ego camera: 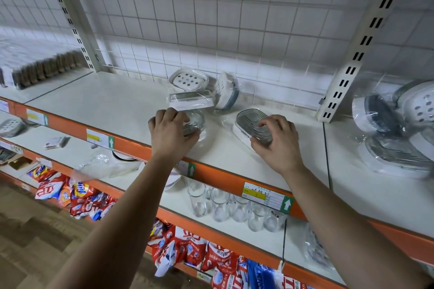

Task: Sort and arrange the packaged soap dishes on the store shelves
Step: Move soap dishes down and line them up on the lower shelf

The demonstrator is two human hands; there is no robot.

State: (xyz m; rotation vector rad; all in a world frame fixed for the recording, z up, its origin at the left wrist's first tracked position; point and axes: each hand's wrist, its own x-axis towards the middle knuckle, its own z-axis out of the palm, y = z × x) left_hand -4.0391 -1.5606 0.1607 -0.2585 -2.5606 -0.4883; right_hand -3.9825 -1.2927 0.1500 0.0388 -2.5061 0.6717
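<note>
Your left hand [172,134] grips the left dish [196,122] just before the stack [190,96]. Your right hand [276,143] grips the right dish [249,122], right of the stack, long axis slanting back-left.

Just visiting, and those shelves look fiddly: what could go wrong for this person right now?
The left hand grips a plastic-wrapped grey-ribbed soap dish near the shelf's orange front edge; slippery wrap might let it drop toward the clear drinking glasses below. Behind, a white perforated wrapped dish stands tilted on edge and could topple if bumped.
</note>
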